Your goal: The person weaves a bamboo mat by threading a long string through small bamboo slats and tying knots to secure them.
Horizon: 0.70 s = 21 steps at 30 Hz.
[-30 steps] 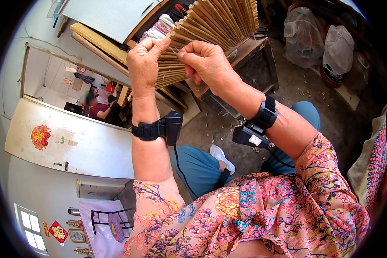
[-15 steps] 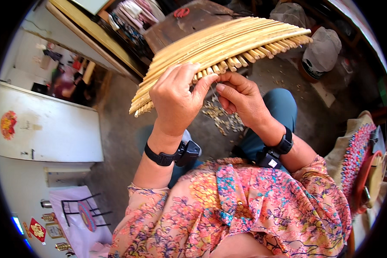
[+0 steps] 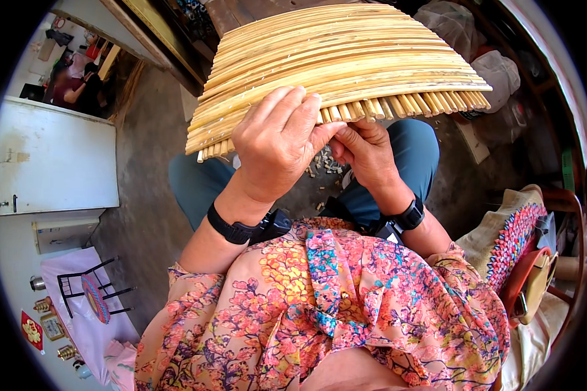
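A mat of pale yellow plant stalks (image 3: 346, 65), laid side by side in layers, spans the top middle of the view above my knees. My left hand (image 3: 270, 143) is closed on its near edge, fingers lying over the top stalks and thumb at the cut ends. My right hand (image 3: 366, 148) is pinched beside that thumb, just under the edge, partly hidden by the stalk ends. What its fingertips hold cannot be made out. Small white stitches dot the top of the mat.
Cut stalk bits (image 3: 327, 163) litter the floor between my knees. A chair with a beaded cushion (image 3: 515, 228) and bags stands at the right. Plastic bags (image 3: 496, 78) lie at the far right. Another person (image 3: 68, 88) sits at the far left, beyond a white cabinet (image 3: 52, 156).
The mat has tilted, so more of its top face shows. My right fingertips have moved in under its edge. A thin thread seen at the fingers earlier is hidden now.
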Tool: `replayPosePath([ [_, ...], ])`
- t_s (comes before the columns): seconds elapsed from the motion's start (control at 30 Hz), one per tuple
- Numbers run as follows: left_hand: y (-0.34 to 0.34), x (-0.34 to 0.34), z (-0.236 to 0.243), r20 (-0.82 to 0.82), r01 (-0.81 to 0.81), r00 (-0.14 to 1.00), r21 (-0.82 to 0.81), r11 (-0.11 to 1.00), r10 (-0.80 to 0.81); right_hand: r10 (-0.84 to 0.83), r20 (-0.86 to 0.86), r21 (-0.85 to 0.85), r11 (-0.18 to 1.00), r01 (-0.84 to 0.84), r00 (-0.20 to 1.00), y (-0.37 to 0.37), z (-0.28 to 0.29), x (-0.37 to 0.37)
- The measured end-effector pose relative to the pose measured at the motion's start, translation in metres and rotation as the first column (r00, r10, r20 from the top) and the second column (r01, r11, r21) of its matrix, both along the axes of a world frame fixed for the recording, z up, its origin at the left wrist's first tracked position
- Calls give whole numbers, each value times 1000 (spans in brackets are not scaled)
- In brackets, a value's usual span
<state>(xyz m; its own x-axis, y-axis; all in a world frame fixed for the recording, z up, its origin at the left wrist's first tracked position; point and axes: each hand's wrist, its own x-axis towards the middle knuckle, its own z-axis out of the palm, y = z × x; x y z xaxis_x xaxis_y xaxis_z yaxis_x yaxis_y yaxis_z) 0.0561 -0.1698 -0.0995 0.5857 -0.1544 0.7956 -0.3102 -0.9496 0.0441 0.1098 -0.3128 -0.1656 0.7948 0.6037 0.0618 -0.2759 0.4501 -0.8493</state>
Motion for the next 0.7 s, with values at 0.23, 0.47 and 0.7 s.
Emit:
replayPosePath([
  [0.23,-3,-1,-2,2,0,1000,-4,1000,0,-6,23,44,999,5,1000,-4,-2,-3],
  [0.47,-5,0,-2,17,-19,1000,23,1000,19,-52,24,17,999,51,998,-4,-1,-3],
  [0.7,-4,1,-4,59,-21,998,57,998,18,-56,-25,55,997,57,998,-1,1,-4],
])
